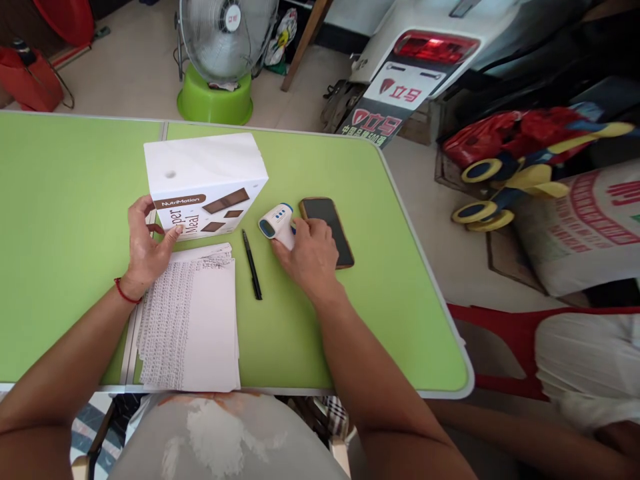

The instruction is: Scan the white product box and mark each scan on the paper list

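A white NutriMotion box (205, 160) with brown bars pictured on its front stands on the green table. My left hand (150, 243) grips the lower left corner of this box, thumb on the front face and fingers at the side. In my right hand (313, 257) is a white and blue infrared thermometer (278, 223), its head pointing left and its handle partly hidden by my fingers. Just beyond that hand lies a dark phone (341, 243) in a brown case. A black pen (252, 267) rests between a stack of handwritten papers (213, 327) and my right arm.
The green table (400, 320) has a pale metal rim and a rounded right corner. Behind it, a fan (227, 33) stands on a green tub (215, 100). A white scooter (400, 73) and a printed sack (590, 227) are at the right. Another person's arm (530, 433) shows at lower right.
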Demonstrator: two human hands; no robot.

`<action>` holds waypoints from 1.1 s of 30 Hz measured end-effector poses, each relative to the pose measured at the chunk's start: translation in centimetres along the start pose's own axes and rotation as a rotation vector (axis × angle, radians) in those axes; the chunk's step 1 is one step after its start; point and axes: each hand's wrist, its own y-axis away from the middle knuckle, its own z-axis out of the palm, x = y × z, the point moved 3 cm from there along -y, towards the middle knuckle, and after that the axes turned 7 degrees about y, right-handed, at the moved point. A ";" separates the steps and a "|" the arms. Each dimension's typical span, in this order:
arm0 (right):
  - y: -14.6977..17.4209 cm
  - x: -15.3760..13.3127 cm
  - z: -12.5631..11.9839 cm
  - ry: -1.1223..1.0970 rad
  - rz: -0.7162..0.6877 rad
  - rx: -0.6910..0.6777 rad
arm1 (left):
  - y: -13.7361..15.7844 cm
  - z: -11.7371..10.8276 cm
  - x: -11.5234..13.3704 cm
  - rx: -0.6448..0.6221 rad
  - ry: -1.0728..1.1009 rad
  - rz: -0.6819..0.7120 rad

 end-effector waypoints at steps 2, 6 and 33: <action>0.4 -0.8 -0.5 -0.057 -0.081 0.043 | -0.2 -0.5 0.9 0.105 -0.029 0.077; 1.8 -2.7 -0.1 -0.160 -0.159 -0.151 | -0.1 -0.9 4.0 0.200 -0.089 0.392; 2.4 -4.0 0.6 -1.076 0.036 0.119 | 3.8 3.4 4.1 -0.886 -0.384 0.179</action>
